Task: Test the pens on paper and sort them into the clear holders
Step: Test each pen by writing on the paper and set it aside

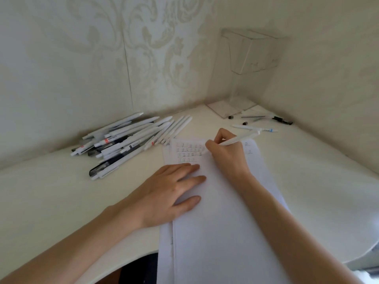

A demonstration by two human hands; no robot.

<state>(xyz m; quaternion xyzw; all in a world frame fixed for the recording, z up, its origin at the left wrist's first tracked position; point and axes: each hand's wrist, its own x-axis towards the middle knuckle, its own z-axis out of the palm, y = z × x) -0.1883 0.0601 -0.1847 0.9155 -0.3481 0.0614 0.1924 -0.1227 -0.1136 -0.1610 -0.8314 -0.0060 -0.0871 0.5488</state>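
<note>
R hand (pixel 227 154) grips white pen (pixel 240 139), fingers curled round it, over written marks at far end of paper (pixel 221 222). L hand (pixel 170 189) flat, fingers straight, pressing paper's left side. Pen pile (pixel 127 140) far left on desk (pixel 61 201); clear holder (pixel 246 68) in far right corner

A white table (pixel 51 191) bears a pen pile (pixel 127 140), paper (pixel 221 232), a clear holder (pixel 252 56) and loose pens (pixel 264 130).
</note>
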